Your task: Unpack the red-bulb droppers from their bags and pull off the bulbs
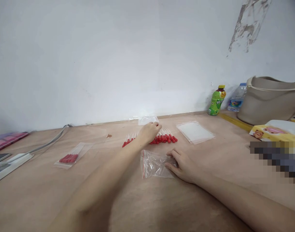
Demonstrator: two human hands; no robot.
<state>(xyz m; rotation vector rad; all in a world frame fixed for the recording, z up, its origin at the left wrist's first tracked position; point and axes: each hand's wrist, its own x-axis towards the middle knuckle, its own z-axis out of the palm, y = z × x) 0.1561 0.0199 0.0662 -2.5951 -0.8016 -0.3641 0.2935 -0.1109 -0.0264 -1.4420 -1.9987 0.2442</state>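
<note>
My left hand (150, 132) is over a row of white sticks with red tips (164, 138). Its fingers are pinched together, and whatever is between them is hidden. Part of the row lies under this hand, with more red-tipped sticks showing on its left. Nearer to me, my right hand (182, 164) holds the right end of a clear zip bag (154, 164), thumb and fingers curled on the plastic. The bag lies flat, its red seal line on the left, and no sticks show in it.
At left lies a filled bag of red-tipped sticks (69, 157), near a power strip (14, 164) and grey cable (50, 141). A stack of flat bags (195, 132) sits right of the row. Bottles (216, 101), a grey-beige bin (270, 100) and a tissue pack (272, 130) stand at right. The wall closes the back.
</note>
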